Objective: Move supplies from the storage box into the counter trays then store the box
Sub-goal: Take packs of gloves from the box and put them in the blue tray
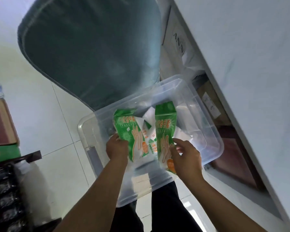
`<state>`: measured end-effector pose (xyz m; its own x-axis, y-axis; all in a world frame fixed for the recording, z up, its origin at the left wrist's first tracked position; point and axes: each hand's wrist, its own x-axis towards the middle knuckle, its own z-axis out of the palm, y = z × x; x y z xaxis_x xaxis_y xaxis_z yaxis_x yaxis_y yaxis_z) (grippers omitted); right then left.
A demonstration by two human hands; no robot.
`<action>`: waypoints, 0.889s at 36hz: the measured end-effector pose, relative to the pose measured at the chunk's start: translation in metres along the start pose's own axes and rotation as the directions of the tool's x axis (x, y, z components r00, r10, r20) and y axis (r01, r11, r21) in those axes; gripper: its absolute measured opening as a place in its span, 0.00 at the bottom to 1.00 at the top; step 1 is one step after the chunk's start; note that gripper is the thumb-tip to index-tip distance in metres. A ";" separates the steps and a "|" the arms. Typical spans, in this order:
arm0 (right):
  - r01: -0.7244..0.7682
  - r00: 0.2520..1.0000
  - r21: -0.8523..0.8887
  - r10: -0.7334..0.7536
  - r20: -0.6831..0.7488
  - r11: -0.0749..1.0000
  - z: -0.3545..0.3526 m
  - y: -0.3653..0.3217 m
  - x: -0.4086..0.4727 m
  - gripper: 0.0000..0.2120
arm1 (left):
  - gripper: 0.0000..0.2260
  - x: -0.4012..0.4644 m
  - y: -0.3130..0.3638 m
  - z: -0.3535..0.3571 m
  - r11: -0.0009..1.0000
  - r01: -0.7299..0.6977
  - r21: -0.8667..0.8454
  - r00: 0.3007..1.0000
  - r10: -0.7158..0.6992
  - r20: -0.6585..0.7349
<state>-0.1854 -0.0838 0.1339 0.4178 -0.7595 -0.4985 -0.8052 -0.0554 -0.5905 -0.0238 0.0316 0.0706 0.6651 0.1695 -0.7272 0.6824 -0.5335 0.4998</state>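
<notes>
Packets of green printed plastic, likely light, soft and slippery, sit pinched at their near ends, left packet [131, 131] in left hand [116, 148], right packet [165, 129] in right hand [186, 158], above the clear plastic storage box [213, 131].

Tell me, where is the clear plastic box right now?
In the head view the clear storage box sits low at centre, just right of the grey-green cushion, under both hands, left and right, each gripping a green packet.

I saw two green printed glove packets [134, 136] [165, 131] side by side in the clear plastic storage box [213, 131], left of the white counter [249, 64].
</notes>
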 end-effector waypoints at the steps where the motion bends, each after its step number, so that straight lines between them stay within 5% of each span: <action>1: 0.016 1.000 0.002 -0.016 -0.003 1.000 -0.006 -0.005 -0.007 0.12 | 0.16 -0.015 0.003 -0.012 0.999 -0.005 -0.037 0.999 0.007 0.045; 9: 0.094 0.992 0.016 -0.092 -0.090 0.995 -0.054 -0.037 -0.092 0.11 | 0.17 -0.115 0.026 -0.110 0.961 -0.094 -0.259 0.936 0.174 0.306; 16: 0.028 0.966 0.231 0.034 -0.257 0.973 -0.092 -0.038 -0.182 0.11 | 0.16 -0.156 0.024 -0.170 0.916 -0.175 -0.362 0.847 0.328 0.419; 24: 0.089 0.826 0.324 0.112 -0.552 0.942 -0.164 -0.019 -0.275 0.11 | 0.15 -0.179 0.012 -0.184 0.891 -0.221 -0.397 0.735 0.420 0.532; 28: 0.101 0.795 0.428 0.186 -0.578 0.898 -0.211 0.002 -0.289 0.12 | 0.18 -0.203 0.010 -0.176 0.886 -0.238 -0.397 0.697 0.440 0.566; 32: 0.017 0.843 0.449 0.228 -0.486 0.893 -0.257 0.027 -0.266 0.15 | 0.18 -0.228 0.004 -0.162 0.886 -0.270 -0.377 0.665 0.455 0.593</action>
<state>-0.4265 -0.0500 0.4142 -0.0363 -0.9685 -0.2465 -0.5234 0.2286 -0.8209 -0.1232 0.1252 0.3149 0.5727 -0.6210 -0.5351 0.5393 -0.2061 0.8165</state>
